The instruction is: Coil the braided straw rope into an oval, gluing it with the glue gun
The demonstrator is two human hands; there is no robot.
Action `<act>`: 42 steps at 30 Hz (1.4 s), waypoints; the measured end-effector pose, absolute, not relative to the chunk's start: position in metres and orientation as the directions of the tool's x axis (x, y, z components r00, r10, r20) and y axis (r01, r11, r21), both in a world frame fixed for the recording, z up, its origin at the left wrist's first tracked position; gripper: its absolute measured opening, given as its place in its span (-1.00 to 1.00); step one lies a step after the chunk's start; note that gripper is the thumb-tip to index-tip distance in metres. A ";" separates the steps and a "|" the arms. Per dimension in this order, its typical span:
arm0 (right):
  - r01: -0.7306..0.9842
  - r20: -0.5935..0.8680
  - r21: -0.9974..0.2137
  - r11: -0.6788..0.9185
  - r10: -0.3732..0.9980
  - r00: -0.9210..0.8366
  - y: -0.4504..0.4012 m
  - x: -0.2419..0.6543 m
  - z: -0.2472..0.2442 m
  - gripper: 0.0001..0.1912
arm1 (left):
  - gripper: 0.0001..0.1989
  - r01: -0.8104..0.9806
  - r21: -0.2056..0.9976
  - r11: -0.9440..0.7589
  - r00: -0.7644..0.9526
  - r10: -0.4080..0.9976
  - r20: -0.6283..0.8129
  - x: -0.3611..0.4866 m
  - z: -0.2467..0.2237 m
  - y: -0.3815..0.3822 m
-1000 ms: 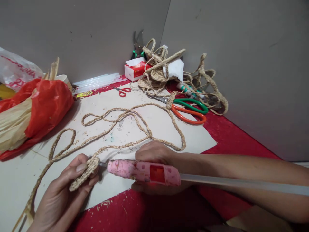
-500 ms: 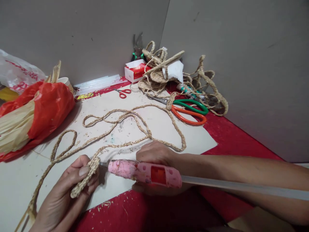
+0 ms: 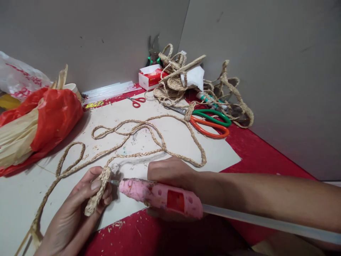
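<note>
My left hand (image 3: 77, 209) pinches a small coiled piece of braided straw (image 3: 98, 193) between thumb and fingers. From that piece the braided cord (image 3: 138, 154) runs out in loops over the white sheet. My right hand (image 3: 173, 174) is wrapped round a pink glue gun (image 3: 160, 197), which partly hides its fingers. The gun's metal nozzle is close beside the right side of the coiled piece; whether they touch I cannot tell. A long clear glue stick (image 3: 261, 222) sticks out of the gun's back end along my right forearm.
A red bag of straw (image 3: 58, 117) lies at the left. Small red scissors (image 3: 136, 101), clear sticks (image 3: 109, 93) and a tissue box (image 3: 149, 79) are at the back. Large green-and-orange scissors (image 3: 210, 124) lie before a pile of braids (image 3: 173, 87).
My left hand has shifted slightly right, and the coiled piece stands a little steeper. The back end of the glue gun has dropped somewhat, so the glue stick slopes more.
</note>
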State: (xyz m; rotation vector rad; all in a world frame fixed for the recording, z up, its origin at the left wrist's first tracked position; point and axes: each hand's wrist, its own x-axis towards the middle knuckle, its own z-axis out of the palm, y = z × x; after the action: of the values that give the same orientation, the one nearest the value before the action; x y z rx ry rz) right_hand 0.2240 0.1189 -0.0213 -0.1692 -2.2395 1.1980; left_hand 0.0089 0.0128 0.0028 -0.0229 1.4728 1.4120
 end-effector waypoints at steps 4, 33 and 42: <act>-0.011 0.238 -0.826 0.564 0.331 -0.913 0.121 0.226 -0.023 -0.75 | -0.44 -0.623 0.711 0.327 -0.481 0.557 -0.677 0.011 0.005 0.014; -0.018 0.377 -0.779 0.627 0.445 -0.812 0.122 0.228 -0.025 -0.69 | -0.33 -0.676 0.651 0.346 -0.444 0.514 -0.734 0.007 0.001 0.014; -0.003 0.131 -0.707 0.707 0.127 -0.983 0.127 0.224 -0.014 -0.75 | -0.51 -0.594 0.739 0.317 -0.491 0.585 -0.645 0.002 0.005 0.013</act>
State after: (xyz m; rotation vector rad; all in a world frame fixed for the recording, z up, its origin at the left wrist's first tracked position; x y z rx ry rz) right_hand 0.2241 0.1273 -0.0140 -0.1006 -2.7437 1.1360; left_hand 0.0017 0.0134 0.0051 -0.0082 1.5338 1.4105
